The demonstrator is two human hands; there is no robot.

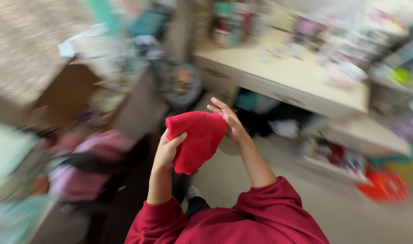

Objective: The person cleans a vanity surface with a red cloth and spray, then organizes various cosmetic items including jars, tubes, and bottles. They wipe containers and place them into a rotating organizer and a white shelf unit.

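Mostly the picture is smeared by motion, so only the middle reads clearly. At the centre a red cloth (195,140) is held up in the air between two hands, well above the pale floor (342,212). The left hand (166,151) grips the cloth's left edge, thumb laid over the front and the other fingers hidden behind the fabric. The right hand (231,121) rests against the cloth's upper right side with its fingers stretched out and slightly spread; whether the thumb pinches the fabric cannot be told, since the cloth covers it. The cloth hangs folded or bunched, rounded on top and narrowing to a blunt point below; its back side is out of sight.

Below the cloth, both forearms run down into red sleeves (260,212), which the bottom edge of the frame cuts off. To the right of the cloth and farther back stands a beige desk (301,81) with small blurred things on top that cannot be made out. Left of the cloth sits a brown cardboard box (66,95), and below that a pink bundle (89,167), too blurred to identify. At the far right of the cloth, low down, lies something orange (382,185), also indistinct.
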